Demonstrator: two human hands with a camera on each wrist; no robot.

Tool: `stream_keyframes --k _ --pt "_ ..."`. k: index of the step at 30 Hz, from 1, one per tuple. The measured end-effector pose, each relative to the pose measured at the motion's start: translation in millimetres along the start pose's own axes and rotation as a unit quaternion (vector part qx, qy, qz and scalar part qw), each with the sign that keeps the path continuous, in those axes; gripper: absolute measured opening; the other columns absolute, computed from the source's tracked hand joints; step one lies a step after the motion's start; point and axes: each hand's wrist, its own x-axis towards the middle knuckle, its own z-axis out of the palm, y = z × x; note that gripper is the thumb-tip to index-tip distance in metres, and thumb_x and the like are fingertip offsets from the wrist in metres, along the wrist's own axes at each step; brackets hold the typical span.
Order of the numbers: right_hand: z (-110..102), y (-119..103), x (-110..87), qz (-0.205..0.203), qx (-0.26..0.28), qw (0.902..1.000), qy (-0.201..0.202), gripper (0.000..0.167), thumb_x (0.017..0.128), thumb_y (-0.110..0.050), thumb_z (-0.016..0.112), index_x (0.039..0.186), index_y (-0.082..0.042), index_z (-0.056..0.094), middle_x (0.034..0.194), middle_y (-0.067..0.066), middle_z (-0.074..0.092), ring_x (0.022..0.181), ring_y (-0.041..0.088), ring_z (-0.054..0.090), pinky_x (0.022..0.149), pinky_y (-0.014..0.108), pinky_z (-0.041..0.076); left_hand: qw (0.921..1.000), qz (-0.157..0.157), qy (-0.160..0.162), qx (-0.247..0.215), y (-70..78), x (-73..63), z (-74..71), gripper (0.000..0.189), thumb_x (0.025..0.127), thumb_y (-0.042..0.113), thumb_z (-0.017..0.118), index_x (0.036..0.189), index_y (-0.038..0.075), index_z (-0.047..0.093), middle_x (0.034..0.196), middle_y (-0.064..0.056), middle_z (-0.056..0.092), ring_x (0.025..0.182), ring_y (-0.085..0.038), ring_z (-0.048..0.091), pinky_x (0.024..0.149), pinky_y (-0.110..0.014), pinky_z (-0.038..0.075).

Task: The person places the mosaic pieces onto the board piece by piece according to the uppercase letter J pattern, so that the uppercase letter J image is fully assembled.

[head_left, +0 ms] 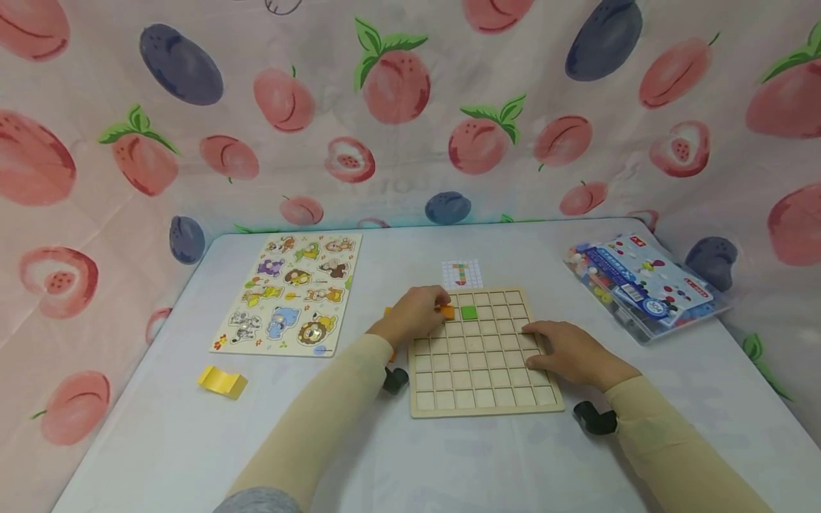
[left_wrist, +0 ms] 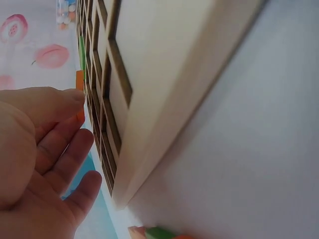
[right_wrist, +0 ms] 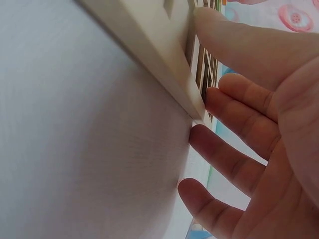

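A square wooden grid board point(head_left: 474, 360) lies on the white table, with a green square tile point(head_left: 470, 313) in one of its upper cells. At the board's upper left, my left hand point(head_left: 413, 315) pinches an orange tile point(head_left: 447, 313) between thumb and finger, right beside the green one. The left wrist view shows that tile point(left_wrist: 79, 77) at the thumb tip. My right hand point(head_left: 574, 350) rests at the board's right edge, thumb and fingertips on its rim and fingers loosely spread. Behind the board lies a small printed grid card point(head_left: 474, 275) with a coloured pattern.
Left of the board, my left hand and wrist partly hide orange pieces point(head_left: 388, 311). An animal puzzle board point(head_left: 349, 265) lies at the back left, with a yellow wavy block point(head_left: 222, 382) in front. A clear plastic box point(head_left: 648, 285) stands back right before a fruit-print cloth point(head_left: 398, 157).
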Motion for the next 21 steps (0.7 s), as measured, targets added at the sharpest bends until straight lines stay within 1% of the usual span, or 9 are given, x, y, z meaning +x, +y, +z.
stream_keyframes --k 5,13,21 --pt "-0.1 -1.3 -0.5 0.0 -0.001 1.0 0.0 0.061 0.089 -0.022 0.077 0.138 0.004 0.054 0.14 0.028 0.052 0.132 0.049 0.043 0.107 0.06 0.034 0.9999 0.008 0.002 0.011 1.6 -0.4 2.0 0.031 0.094 0.01 0.066 0.125 0.008 0.065 0.123 -0.006 0.066 0.115 -0.02 0.058 0.102 -0.033 0.044" --pt "-0.5 -3.0 -1.7 0.0 0.0 1.0 -0.001 0.06 0.089 -0.022 0.077 0.138 0.004 0.054 0.14 0.028 0.052 0.132 0.049 0.043 0.107 0.061 0.034 0.9999 0.003 0.003 0.013 0.7 0.6 5.6 0.031 0.095 0.013 0.067 0.125 0.009 0.065 0.122 -0.004 0.066 0.111 -0.018 0.057 0.102 -0.032 0.044" --pt "-0.8 -2.6 -1.5 -0.004 -0.004 1.0 0.003 0.06 0.088 -0.022 0.077 0.137 0.005 0.054 0.139 0.028 0.053 0.131 0.049 0.044 0.106 0.061 0.035 0.9997 0.011 0.004 0.021 0.6 3.7 7.4 0.03 0.095 0.013 0.067 0.125 0.009 0.065 0.121 -0.003 0.066 0.11 -0.017 0.057 0.102 -0.031 0.044"
